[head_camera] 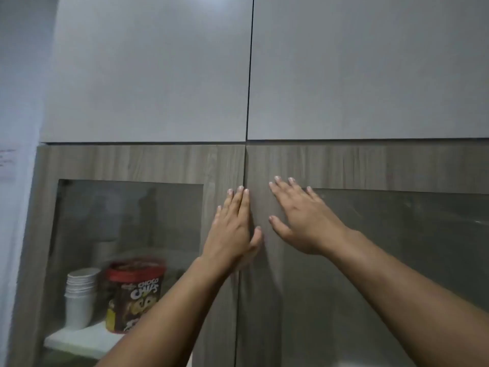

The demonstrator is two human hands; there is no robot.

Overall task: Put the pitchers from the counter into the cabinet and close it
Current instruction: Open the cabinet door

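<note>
A wood-grain cabinet with two glass-paned doors fills the view; both doors sit flush and shut. My left hand (232, 229) lies flat on the left door (127, 160) beside the centre seam, fingers together and straight. My right hand (299, 215) presses flat on the right door (370, 168) with fingers spread. Neither hand holds anything. Behind the left glass a tall pale shape (105, 215) stands on an upper level; it is too blurred to tell whether it is a pitcher. No pitcher shows clearly, and the counter is out of view.
Behind the left glass, a stack of white paper cups (80, 295) and a red-lidded Choco Chips tub (135, 292) stand on a white shelf (79, 340). Two plain grey upper doors (158, 75) hang above. A pale wall (18, 102) borders the left.
</note>
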